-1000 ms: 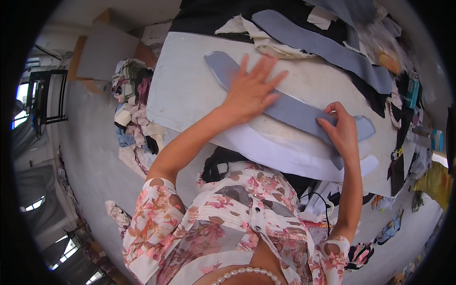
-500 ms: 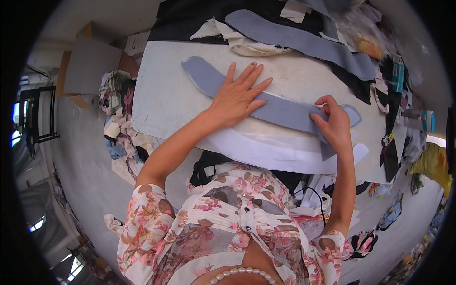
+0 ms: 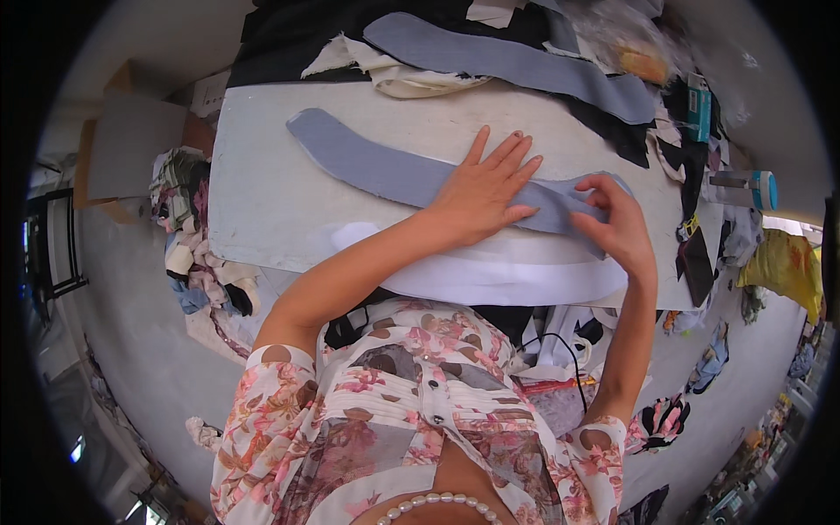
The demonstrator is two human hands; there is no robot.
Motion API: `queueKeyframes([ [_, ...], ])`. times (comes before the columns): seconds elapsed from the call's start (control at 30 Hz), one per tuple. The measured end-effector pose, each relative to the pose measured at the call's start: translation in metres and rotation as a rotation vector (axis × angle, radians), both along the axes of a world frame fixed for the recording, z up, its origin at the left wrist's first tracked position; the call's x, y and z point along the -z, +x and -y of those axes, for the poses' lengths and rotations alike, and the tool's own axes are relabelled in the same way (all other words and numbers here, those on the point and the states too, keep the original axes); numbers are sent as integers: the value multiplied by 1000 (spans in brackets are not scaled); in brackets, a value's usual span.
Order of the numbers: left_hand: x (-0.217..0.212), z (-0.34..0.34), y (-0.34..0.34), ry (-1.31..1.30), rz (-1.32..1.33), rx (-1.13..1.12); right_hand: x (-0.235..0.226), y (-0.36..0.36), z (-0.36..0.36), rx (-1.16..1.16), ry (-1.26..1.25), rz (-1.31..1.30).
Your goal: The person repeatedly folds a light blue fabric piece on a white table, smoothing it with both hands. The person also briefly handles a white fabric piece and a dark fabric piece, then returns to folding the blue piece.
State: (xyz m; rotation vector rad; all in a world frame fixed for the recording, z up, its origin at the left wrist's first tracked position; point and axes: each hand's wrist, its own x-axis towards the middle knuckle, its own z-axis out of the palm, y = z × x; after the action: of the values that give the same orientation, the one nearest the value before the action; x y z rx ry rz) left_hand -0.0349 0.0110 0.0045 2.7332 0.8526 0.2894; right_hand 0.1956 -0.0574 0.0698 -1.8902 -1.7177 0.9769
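A long curved blue-grey fabric strip [image 3: 376, 172] lies across the pale tabletop [image 3: 254, 192]. My left hand [image 3: 486, 192] rests flat on its middle to right part, fingers stretched out and slightly spread. At the strip's right end my right hand [image 3: 619, 229] has its fingers bent round the cloth, thumb toward the fingertips, and the fabric is rumpled there. Nearer to me, partly under my left forearm, a curved white strip [image 3: 499, 278] lies along the front of the table.
A second blue-grey strip [image 3: 507, 63] lies at the back over black cloth [image 3: 280, 44] and a cream scrap [image 3: 420, 77]. Clear plastic [image 3: 612, 31], a teal box [image 3: 698, 109] and a tape roll [image 3: 763, 190] are at the right. Scraps [image 3: 184, 201] heap beyond the left edge.
My left hand has slid right along the strip, nearer my right hand. The strip's right end is now bunched up at my right fingers. The whole view has shifted a little.
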Motion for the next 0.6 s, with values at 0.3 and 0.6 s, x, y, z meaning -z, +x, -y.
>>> queueKeyframes([
  [0.3, -4, 0, 0, -2, -2, 17, 14, 17, -7, 221, 85, 15],
  [0.6, 0, 1, -1, 7, 0, 22, 20, 28, -5, 270, 81, 58],
])
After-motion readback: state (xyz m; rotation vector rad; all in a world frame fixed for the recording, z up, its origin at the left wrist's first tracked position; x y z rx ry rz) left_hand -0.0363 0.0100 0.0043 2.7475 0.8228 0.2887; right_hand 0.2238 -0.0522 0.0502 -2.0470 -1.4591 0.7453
